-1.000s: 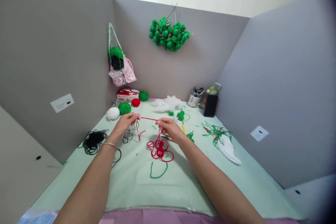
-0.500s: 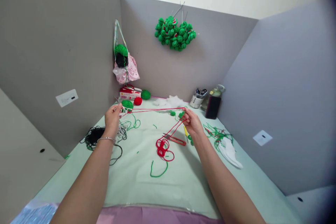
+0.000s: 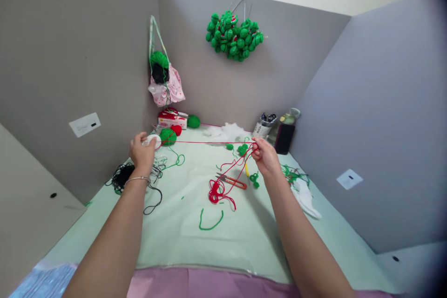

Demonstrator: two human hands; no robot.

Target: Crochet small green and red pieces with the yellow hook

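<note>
A red yarn strand runs taut between my two hands above the pale green table. My left hand, with a bracelet on its wrist, is closed in a pinch on the strand's left end, close to a white yarn ball. My right hand is closed on the right end. From it more red yarn slants down to a tangled red pile on the table. Red-handled snips lie just beside that pile.
Green yarn balls, a red ball and a box sit at the back left. Black cord lies left. A pen cup, a dark bottle, white stuffing and green scraps stand around. Grey partitions enclose the table.
My hands have moved apart, left hand going left and right hand going right, stretching the red strand much longer. More yarn has been drawn out of the red pile.
</note>
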